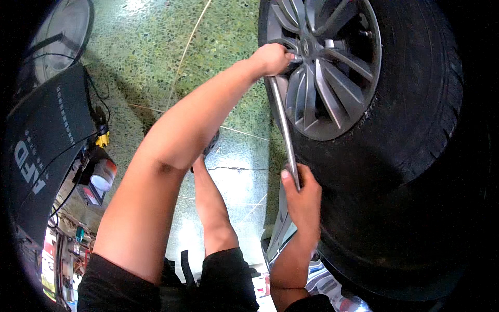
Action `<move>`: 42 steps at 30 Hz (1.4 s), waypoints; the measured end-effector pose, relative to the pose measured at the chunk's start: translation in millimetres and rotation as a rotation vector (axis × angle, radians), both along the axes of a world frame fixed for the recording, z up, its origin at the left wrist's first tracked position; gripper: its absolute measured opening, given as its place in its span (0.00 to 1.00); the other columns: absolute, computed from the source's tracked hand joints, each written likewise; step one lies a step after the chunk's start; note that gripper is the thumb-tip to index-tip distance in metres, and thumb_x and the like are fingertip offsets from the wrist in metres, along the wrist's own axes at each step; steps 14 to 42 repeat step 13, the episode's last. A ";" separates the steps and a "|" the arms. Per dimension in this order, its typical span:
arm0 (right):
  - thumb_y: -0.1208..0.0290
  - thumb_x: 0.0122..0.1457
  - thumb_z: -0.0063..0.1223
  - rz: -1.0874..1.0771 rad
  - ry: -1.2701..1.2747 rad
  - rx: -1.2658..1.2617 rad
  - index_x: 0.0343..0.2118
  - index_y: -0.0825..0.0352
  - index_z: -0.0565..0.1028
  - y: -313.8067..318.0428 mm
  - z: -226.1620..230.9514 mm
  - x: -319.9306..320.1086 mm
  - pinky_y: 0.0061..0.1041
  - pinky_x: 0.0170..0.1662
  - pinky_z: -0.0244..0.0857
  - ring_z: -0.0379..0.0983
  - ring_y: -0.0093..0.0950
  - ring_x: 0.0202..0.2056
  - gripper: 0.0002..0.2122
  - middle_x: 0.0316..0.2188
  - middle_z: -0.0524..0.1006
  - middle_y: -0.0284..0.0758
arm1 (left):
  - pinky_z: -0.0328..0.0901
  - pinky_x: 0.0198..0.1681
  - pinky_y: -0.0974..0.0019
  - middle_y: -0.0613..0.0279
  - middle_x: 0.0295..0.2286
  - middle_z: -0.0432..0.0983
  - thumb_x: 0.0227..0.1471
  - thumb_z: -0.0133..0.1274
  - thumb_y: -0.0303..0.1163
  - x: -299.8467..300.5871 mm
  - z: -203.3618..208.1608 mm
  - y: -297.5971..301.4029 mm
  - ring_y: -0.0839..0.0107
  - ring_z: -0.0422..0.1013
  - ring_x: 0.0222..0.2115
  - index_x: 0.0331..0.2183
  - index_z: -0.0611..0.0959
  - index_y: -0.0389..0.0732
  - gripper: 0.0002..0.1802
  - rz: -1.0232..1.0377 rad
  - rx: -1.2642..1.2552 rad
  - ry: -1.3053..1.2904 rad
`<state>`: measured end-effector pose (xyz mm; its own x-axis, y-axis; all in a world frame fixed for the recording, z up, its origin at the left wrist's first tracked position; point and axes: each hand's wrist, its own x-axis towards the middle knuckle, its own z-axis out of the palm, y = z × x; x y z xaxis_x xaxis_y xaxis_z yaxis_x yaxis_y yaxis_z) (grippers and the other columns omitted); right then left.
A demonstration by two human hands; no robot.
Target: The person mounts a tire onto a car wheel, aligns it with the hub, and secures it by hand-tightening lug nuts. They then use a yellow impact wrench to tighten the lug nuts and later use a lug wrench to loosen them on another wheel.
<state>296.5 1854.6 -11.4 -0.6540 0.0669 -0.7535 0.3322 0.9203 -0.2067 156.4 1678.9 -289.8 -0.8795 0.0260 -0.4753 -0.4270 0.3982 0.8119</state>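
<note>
A long silver socket wrench [283, 122] runs slantwise in front of a car wheel. My left hand [273, 60] is closed around its head, where a short socket end [296, 59] points into the alloy rim [338, 96] close to the hub. Whether the socket sits on a nut is hidden. Lower down, my right hand [304, 200] wraps round the far end of the wrench's handle, thumb along the bar. The black tyre [410, 104] surrounds the grey multi-spoke rim on the right, beside both hands.
Speckled green floor [140, 47] with thin pale lines lies below. At left stands a dark machine panel [47, 140] with black cables, a can [102, 177] and a yellow-black part [102, 138]. My bare leg [215, 218] is beneath my left arm. Car bodywork [280, 229] borders my right wrist.
</note>
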 end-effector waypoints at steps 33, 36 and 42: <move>0.56 0.59 0.61 -0.069 -0.114 0.060 0.43 0.68 0.76 85.2 -199.4 74.4 0.46 0.41 0.69 0.80 0.47 0.37 0.19 0.32 0.81 0.50 | 0.67 0.44 0.48 0.41 0.36 0.79 0.60 0.52 0.45 24.4 4.0 25.3 0.41 0.73 0.41 0.41 0.80 0.36 0.20 0.185 0.029 0.125; 0.56 0.59 0.61 -0.069 -0.114 0.060 0.43 0.68 0.76 85.2 -199.4 74.4 0.46 0.41 0.69 0.80 0.47 0.37 0.19 0.32 0.81 0.50 | 0.67 0.44 0.48 0.41 0.36 0.79 0.60 0.52 0.45 24.4 4.0 25.3 0.41 0.73 0.41 0.41 0.80 0.36 0.20 0.185 0.029 0.125; 0.56 0.59 0.61 -0.069 -0.114 0.060 0.43 0.68 0.76 85.2 -199.4 74.4 0.46 0.41 0.69 0.80 0.47 0.37 0.19 0.32 0.81 0.50 | 0.67 0.44 0.48 0.41 0.36 0.79 0.60 0.52 0.45 24.4 4.0 25.3 0.41 0.73 0.41 0.41 0.80 0.36 0.20 0.185 0.029 0.125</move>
